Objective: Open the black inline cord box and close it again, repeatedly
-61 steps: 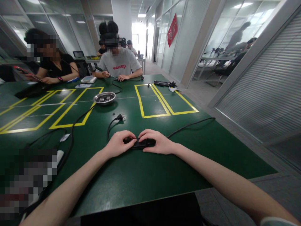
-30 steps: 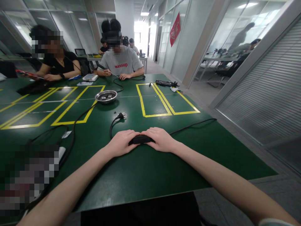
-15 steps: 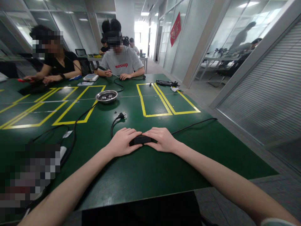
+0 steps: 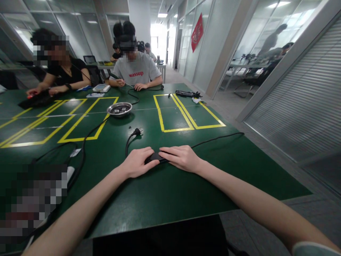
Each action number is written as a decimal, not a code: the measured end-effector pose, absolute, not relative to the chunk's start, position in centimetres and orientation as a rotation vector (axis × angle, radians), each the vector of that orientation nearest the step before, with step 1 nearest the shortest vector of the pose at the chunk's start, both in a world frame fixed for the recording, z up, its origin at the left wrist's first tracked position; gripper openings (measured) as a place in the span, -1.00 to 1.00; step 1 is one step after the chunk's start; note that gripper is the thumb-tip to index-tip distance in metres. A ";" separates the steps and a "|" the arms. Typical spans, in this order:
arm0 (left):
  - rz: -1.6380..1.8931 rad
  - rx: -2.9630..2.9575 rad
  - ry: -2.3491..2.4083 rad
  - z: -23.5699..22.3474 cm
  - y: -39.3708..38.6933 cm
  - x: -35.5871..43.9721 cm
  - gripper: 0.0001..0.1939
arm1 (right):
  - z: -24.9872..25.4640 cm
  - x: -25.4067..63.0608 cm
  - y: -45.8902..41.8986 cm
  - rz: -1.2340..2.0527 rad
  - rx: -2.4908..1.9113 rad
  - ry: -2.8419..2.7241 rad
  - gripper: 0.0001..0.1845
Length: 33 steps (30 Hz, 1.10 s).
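Observation:
A small black power adapter (image 4: 154,156) lies on the green table (image 4: 165,188) in front of me. My left hand (image 4: 137,161) curls over its left end, fingers bent around it. My right hand (image 4: 181,157) lies over its right end with the fingers stretched along the top. A thin black cable (image 4: 217,138) runs from under my right hand to the right. A second cable curves from my left hand to a black plug (image 4: 136,132) lying loose on the table.
A metal bowl (image 4: 119,108) with small parts stands past the plug. Yellow tape rectangles (image 4: 183,115) mark the table. Two people sit at the far side, working with their own hands. A black cable (image 4: 82,149) and a white item lie at the left. Black tool (image 4: 188,94) at the far right.
Both hands have stayed on the adapter. My right fingers have stretched out flatter across its top, and more of the adapter is covered now.

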<state>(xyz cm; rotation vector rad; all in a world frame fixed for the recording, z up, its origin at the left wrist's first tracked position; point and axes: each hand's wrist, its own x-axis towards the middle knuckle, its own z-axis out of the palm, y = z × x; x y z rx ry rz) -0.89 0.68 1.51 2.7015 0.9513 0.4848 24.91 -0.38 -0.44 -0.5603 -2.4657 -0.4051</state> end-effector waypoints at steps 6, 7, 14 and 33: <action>0.462 2.487 1.021 1.5 0.5 -0.9 -0.55 | 0.0 24.8 -0.6 -0.402 -0.596 -2.546 -0.65; 0.492 2.473 1.018 1.4 0.4 -0.9 -0.58 | 0.1 24.7 -0.7 -0.365 -0.619 -2.585 -0.66; 0.655 2.724 0.926 1.2 0.9 -1.3 -0.66 | 0.2 24.1 -0.7 0.107 -0.908 -2.503 -0.53; 0.641 2.731 0.941 1.1 0.7 -0.9 -0.66 | 0.1 24.4 -0.5 -0.047 -0.791 -2.699 -0.40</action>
